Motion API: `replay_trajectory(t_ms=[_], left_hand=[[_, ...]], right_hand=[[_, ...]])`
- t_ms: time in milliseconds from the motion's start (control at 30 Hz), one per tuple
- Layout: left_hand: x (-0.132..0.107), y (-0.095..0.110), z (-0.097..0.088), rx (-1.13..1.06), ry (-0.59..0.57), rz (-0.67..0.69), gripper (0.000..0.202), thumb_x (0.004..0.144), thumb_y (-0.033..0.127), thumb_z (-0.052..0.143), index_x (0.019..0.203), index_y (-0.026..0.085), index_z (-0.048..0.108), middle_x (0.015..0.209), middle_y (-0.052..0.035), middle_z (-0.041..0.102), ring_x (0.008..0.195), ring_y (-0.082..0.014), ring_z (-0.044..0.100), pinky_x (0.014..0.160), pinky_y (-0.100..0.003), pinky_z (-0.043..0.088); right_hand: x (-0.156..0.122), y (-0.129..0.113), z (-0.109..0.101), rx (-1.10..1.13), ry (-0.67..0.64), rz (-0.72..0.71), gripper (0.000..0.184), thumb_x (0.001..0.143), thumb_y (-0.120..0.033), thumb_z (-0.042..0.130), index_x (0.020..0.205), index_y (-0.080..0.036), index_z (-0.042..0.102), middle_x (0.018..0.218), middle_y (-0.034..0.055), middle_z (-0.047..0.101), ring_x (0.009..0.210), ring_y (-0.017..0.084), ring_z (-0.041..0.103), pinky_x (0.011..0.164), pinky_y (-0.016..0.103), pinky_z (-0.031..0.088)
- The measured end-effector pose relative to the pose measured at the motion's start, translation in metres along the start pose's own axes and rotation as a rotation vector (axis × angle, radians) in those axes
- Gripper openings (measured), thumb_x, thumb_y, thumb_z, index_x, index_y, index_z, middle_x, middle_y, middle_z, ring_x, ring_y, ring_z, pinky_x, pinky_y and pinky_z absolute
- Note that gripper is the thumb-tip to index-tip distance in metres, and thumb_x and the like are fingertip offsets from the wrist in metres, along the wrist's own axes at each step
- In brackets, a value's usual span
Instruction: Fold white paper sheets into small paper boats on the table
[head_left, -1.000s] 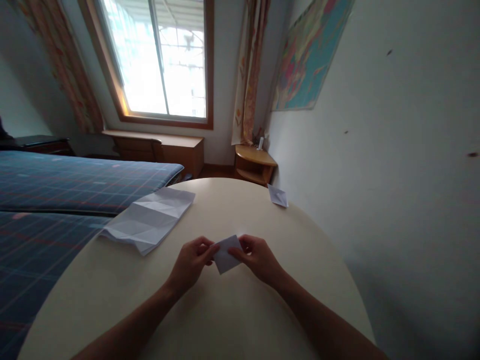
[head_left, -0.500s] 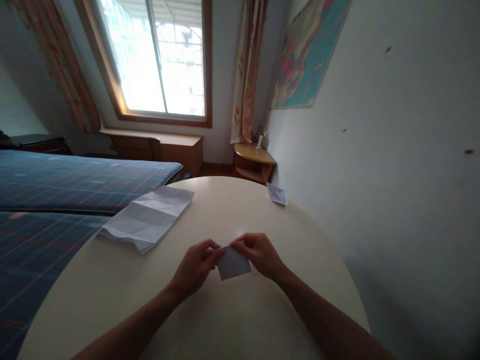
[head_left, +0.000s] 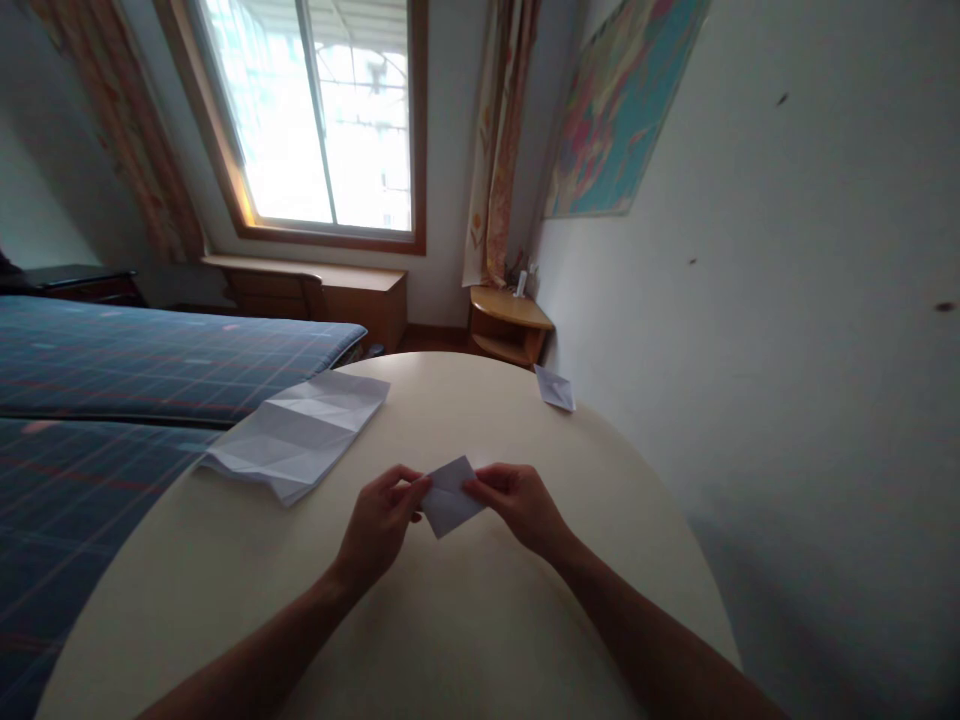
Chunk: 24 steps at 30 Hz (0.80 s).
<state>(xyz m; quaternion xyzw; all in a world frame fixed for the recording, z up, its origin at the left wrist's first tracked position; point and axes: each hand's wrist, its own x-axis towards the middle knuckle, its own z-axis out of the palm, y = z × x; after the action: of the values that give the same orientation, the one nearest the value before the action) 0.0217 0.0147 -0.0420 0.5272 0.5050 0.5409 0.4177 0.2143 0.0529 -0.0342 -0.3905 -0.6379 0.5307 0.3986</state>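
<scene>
Between my hands is a small folded piece of white paper (head_left: 451,505), tilted so that one corner points away from me and one toward me. A crease line crosses its upper face. My left hand (head_left: 381,515) pinches its left corner between thumb and fingers. On the right side, my right hand (head_left: 517,502) grips the paper's edge, thumb on top. Both hands are just above the round cream table (head_left: 450,640). The parts of the fingers beneath the paper are hidden.
A large creased sheet of white paper (head_left: 304,435) lies at the table's left edge. Another small folded paper (head_left: 555,388) sits at the far right edge. A bed with a blue plaid cover (head_left: 150,365) adjoins on the left, a white wall (head_left: 787,400) on the right.
The folded paper has turned in my hands, from lying roughly square to a diamond-like angle, and has moved slightly away from me. Its crease now shows. My left hand has shifted a little left.
</scene>
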Motion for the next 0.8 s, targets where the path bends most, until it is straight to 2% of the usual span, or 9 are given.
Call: replay_trajectory(t_ms=[67,233,400,467,667,800], left_hand=[[0.001,0.001,-0.001,-0.013,0.043,-0.002,0.035,0.074,0.052,0.067,0.07,0.018,0.06,0.054,0.001,0.065,0.049,-0.0124,0.057,0.05,-0.022,0.046],[0.002,0.0,0.0,-0.041,0.088,-0.003,0.036,0.073,0.052,0.069,0.071,0.017,0.06,0.052,0.0017,0.063,0.048,-0.0121,0.057,0.049,-0.022,0.047],[0.002,0.002,0.0,-0.02,0.115,0.005,0.036,0.073,0.053,0.069,0.072,0.017,0.061,0.052,0.0016,0.063,0.048,-0.0127,0.058,0.05,-0.023,0.048],[0.001,0.004,0.0,0.003,0.103,0.007,0.037,0.072,0.054,0.068,0.071,0.018,0.061,0.051,0.0012,0.063,0.048,-0.0135,0.059,0.049,-0.024,0.048],[0.0,0.002,0.0,0.052,0.006,0.022,0.032,0.075,0.049,0.066,0.07,0.018,0.062,0.054,0.0009,0.067,0.05,-0.013,0.06,0.05,-0.023,0.049],[-0.001,0.0,0.001,0.054,0.006,0.016,0.032,0.076,0.049,0.066,0.072,0.018,0.062,0.055,0.0007,0.067,0.051,-0.0131,0.06,0.05,-0.022,0.048]], right_hand=[[0.001,0.0,-0.002,0.007,0.005,-0.006,0.034,0.074,-0.048,0.076,0.089,-0.017,0.078,0.08,0.0053,0.075,0.066,0.015,0.062,0.065,0.028,0.047],[0.003,0.0,-0.005,-0.014,0.05,0.016,0.034,0.07,-0.047,0.079,0.078,-0.015,0.077,0.065,0.0033,0.07,0.057,0.012,0.057,0.057,0.025,0.044],[0.002,0.005,-0.002,0.13,-0.046,0.023,0.037,0.067,-0.046,0.081,0.089,-0.017,0.075,0.087,0.0059,0.075,0.075,0.018,0.068,0.074,0.032,0.052],[0.001,0.009,0.001,0.115,-0.057,0.025,0.038,0.067,-0.047,0.081,0.09,-0.017,0.074,0.089,0.0061,0.075,0.078,0.02,0.068,0.076,0.034,0.052],[-0.003,0.01,0.003,-0.084,-0.099,-0.006,0.034,0.077,-0.048,0.073,0.082,-0.015,0.074,0.072,0.0008,0.068,0.066,0.015,0.06,0.063,0.027,0.045],[-0.003,0.004,0.0,-0.124,-0.138,-0.021,0.036,0.08,-0.05,0.069,0.078,-0.014,0.072,0.065,-0.0008,0.064,0.059,0.013,0.054,0.057,0.024,0.04]])
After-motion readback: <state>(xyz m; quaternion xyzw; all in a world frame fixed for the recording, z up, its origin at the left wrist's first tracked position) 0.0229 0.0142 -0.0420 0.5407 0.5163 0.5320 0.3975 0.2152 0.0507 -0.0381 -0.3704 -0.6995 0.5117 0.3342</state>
